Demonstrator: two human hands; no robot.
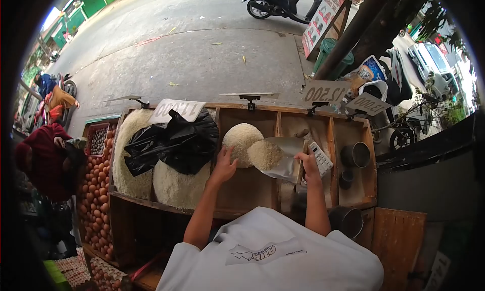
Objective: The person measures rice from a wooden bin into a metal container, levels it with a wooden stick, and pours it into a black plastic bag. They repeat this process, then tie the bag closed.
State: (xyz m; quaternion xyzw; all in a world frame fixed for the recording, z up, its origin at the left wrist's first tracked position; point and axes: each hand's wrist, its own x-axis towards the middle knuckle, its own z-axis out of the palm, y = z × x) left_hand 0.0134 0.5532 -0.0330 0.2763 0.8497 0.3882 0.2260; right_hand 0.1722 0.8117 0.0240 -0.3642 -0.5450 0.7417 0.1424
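Note:
My left hand (225, 164) lies against the near left side of a rounded heap of white rice (241, 139), fingers apart. In my right hand (308, 163) is the handle end of a metal scoop (286, 157), which points left and carries rice (264, 155) at its mouth, beside the heap. A white calculator (321, 157) sits just right of the scoop. Black plastic bags (184, 139) lie on the rice to the left of my left hand.
Wooden dividers part the bin (333, 159). Metal cups (355, 155) stand at right, with price signs (177, 110) along the back edge. Brown eggs (96, 200) fill the left side. A person in dark red (48, 159) is at far left. A motorbike (275, 2) stands beyond.

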